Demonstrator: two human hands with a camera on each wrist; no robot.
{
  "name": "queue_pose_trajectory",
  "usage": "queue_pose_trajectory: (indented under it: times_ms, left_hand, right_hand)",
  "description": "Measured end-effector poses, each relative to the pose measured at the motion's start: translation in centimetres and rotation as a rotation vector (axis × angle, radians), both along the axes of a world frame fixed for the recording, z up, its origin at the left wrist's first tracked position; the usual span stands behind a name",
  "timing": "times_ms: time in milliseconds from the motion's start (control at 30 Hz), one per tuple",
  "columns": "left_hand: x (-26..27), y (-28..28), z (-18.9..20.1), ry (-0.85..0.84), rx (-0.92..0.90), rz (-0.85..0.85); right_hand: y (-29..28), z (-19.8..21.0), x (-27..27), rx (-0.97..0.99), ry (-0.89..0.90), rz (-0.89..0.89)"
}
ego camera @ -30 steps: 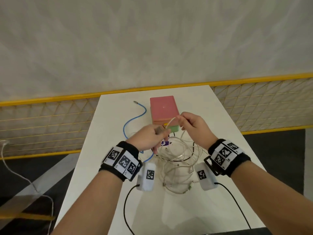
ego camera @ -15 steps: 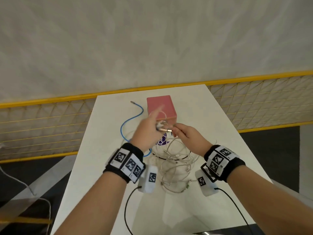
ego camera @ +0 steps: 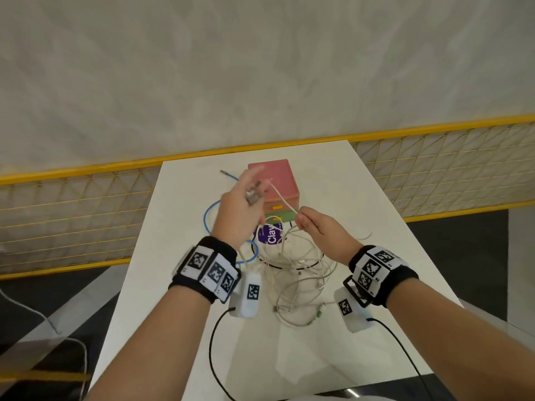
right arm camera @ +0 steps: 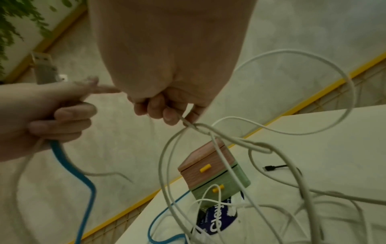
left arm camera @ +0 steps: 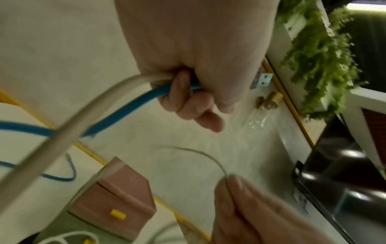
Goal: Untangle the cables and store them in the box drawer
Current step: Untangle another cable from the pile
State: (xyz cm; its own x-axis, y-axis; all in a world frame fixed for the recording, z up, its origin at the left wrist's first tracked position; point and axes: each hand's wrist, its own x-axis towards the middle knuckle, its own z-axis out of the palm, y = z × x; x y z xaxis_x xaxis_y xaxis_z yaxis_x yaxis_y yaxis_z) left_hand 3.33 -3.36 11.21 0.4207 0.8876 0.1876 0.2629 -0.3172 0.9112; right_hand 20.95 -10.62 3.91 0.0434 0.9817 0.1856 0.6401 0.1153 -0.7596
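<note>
Below your wrists the tangled white cables [ego camera: 301, 273] lie heaped on the table [ego camera: 362, 198]. Your right hand [ego camera: 324, 235] pinches one white cable [ego camera: 285, 202]; your left hand [ego camera: 237, 215], blurred, grips the blue cable [left arm camera: 125, 110] and what's probably a USB plug [right arm camera: 44, 69]. Just beyond both hands sits the box [ego camera: 275, 183], drawers closed.

tangled cables [ego camera: 298, 273] crowd the table [ego camera: 376, 215] before the box [ego camera: 275, 186]; right side clear.
</note>
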Motion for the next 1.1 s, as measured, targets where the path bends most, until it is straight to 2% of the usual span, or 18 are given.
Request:
queue_pose_trajectory:
  times_ms: [100,167,233,333,400,500,600,667,833,967,1033,1100]
  left_hand:
    - [0.7,-1.1,-1.4,0.255,-0.006,-0.177]
    - [0.8,-1.0,-2.1,0.297,-0.011,-0.189]
    - [0.8,-1.0,-1.6,0.288,0.064,-0.173]
    - [0.5,-0.1,-0.1,0.044,-0.004,0.023]
    - [0.1,1.0,0.4,-0.019,0.01,0.109]
    - [0.1,0.6,0.2,0.075,0.117,0.069]
    - [0.8,-0.9,-0.6,0.221,0.077,-0.19]
    - [1.3,-1.2,-1.5,0.348,0.065,-0.269]
    - [0.9,-0.5,-2.0,0.356,0.096,-0.187]
    - [0.2,0.1,-2.1,0.351,0.123,-0.075]
    - [-0.1,0.3,-1.7,0.311,0.116,-0.043]
    - [-0.2,0.3,-1.5,0.306,0.11,-0.08]
  right_hand:
    - [0.0,0.7,-0.5,0.056,0.025,0.033]
    - [0.0,0.9,-0.6,0.078,0.019,0.056]
    - [0.1,0.3,-0.3,0.071,-0.005,0.067]
    - [-0.1,-1.5,0.7,0.019,-0.082,0.016]
    - [-0.3,-2.5,1.2,-0.006,-0.141,-0.032]
    - [0.0,-2.6,0.9,0.009,-0.198,-0.045]
    - [0.3,-1.6,0.2,0.048,-0.196,-0.045]
    - [0.2,-0.8,-0.1,0.068,-0.211,-0.028]
    - [-0.3,-1.1,0.9,0.058,-0.394,-0.078]
    - [-0.3,-1.7,2.2,-0.14,-0.592,-0.181]
    - [-0.5,-1.6,2.3,-0.085,-0.509,-0.195]
    - [-0.7,-0.7,1.7,0.088,-0.275,-0.173]
